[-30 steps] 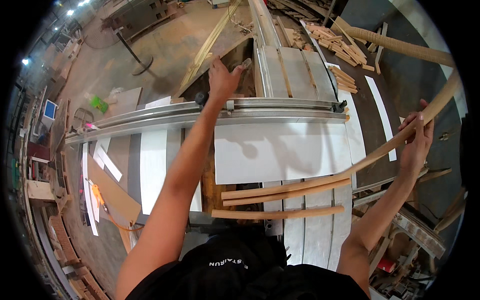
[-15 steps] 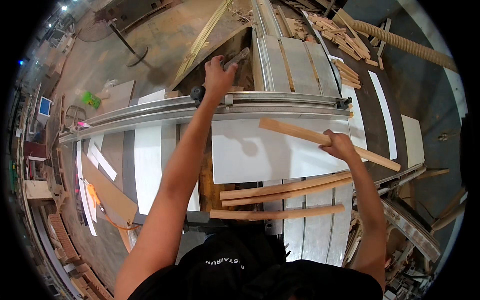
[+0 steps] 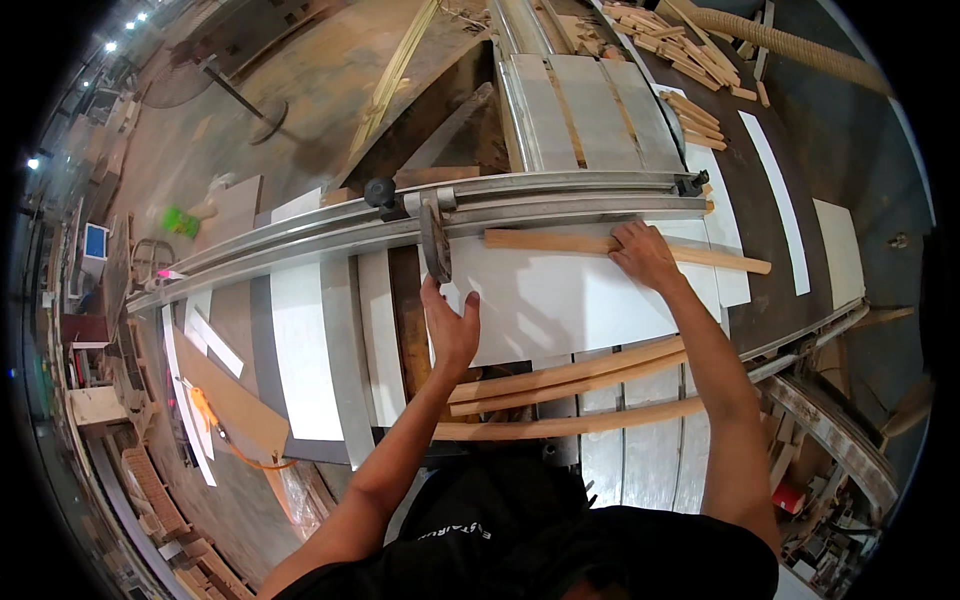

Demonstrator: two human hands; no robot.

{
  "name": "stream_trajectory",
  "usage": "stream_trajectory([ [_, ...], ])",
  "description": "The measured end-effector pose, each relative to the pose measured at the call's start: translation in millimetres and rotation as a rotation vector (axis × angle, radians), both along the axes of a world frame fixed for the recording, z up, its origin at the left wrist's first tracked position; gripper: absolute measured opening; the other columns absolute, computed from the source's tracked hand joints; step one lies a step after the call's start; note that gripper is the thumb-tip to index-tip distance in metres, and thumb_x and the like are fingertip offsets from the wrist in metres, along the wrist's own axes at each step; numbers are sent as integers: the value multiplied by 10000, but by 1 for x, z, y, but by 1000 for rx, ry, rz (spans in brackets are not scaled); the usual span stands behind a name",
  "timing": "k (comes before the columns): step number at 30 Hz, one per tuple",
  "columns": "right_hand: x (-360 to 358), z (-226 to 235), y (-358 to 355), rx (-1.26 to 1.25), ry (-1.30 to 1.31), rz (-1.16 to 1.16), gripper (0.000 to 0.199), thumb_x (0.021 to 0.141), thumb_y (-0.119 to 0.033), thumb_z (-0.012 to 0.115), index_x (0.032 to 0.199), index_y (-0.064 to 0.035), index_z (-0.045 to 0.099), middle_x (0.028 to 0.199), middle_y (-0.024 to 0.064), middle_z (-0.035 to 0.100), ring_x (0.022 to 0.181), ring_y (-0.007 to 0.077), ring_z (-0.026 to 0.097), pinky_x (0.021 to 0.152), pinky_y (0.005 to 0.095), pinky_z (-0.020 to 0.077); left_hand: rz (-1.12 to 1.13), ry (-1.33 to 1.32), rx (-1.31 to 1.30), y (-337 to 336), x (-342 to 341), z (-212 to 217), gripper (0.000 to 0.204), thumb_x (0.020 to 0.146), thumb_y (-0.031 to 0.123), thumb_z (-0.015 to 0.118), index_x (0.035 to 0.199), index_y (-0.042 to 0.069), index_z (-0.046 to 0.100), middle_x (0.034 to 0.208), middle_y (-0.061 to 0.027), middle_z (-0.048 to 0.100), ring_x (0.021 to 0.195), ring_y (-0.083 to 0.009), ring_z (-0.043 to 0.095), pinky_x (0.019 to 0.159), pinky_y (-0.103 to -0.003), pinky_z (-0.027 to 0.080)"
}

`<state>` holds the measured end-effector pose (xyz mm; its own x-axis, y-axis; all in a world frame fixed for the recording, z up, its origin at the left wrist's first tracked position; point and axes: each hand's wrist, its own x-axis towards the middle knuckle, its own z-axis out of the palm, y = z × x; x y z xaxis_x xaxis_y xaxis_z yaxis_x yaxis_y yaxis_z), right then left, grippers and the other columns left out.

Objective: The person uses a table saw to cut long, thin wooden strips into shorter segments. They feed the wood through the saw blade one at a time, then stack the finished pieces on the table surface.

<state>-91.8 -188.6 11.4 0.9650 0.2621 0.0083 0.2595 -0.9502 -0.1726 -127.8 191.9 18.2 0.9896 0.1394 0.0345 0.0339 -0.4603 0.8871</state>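
My right hand grips a long wooden strip from above, its fingers closed over the wood. The strip lies along the near side of the metal fence, over a white board. At the fence's middle, a flat metal flip stop swings down towards me, close to the strip's left end. My left hand is just below this stop, fingertips at its lower tip, thumb spread away. A black knob sits on the fence beside the stop.
Several more wooden strips lie nearer me across the grey saw table. Short offcuts are heaped at the far right. White panels and an orange air gun are at left. A ribbed hose crosses the far right corner.
The flip stop has swung from the fence's far side to its near side. My left hand has come back towards me. The right hand has brought the strip level along the fence.
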Motion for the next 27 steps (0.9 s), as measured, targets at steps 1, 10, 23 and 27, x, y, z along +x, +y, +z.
stream_trajectory([
  [1,-2,-8,1,48,-4,-18,390,835,-245,765,1139,-37,638,1113,150,650,1044,366,612,911,457,506,5,-115,79,-2,-8,-4,701,884,73,740,1438,-73,335,1448,-283,418,1360,-399,428,1120,-472,368],
  [10,18,-4,-7,426,361,-221,200,824,-143,722,989,-32,746,1027,142,705,992,307,671,882,395,542,-691,-466,476,-77,18,-15,655,852,237,758,1403,20,478,1480,-214,442,1402,-392,393,1165,-515,302],
  [23,-52,-16,16,154,-432,-523,452,822,-269,768,1195,-37,662,1298,207,588,1196,375,577,997,463,475,-845,-276,651,-98,92,-36,528,856,459,737,1166,60,583,1071,-136,643,997,-334,640,825,-469,511],
  [27,-54,-42,-10,423,-456,-1292,567,867,-298,751,1312,7,576,1144,253,655,973,359,678,818,443,558,-792,-490,734,-89,94,-33,444,855,349,757,1177,93,590,1126,-87,607,1125,-287,586,988,-485,437],
])
